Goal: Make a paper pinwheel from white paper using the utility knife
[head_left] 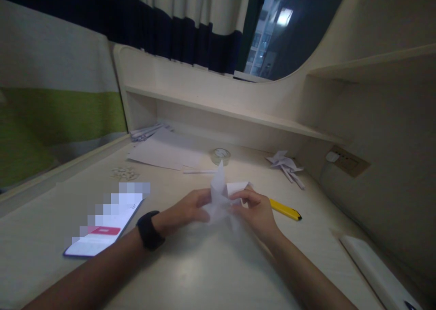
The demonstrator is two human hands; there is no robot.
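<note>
A partly folded white paper (pixel 220 193) stands up from the cream desk (pixel 204 269) between both hands. My left hand (pixel 185 210), with a black watch (pixel 150 230) on its wrist, pinches the paper's left side. On the paper's right side, the curled fingers of my right hand (pixel 257 210) grip a folded flap. A pointed tip of the paper sticks upward above the fingers.
A lit phone (pixel 105 226) lies left of my left arm. A yellow utility knife (pixel 285 210) lies right of my right hand. Behind are a tape roll (pixel 220 155), white sheets (pixel 163 151), folded paper pieces (pixel 286 164), small scraps (pixel 124 174) and a wall socket (pixel 347 161).
</note>
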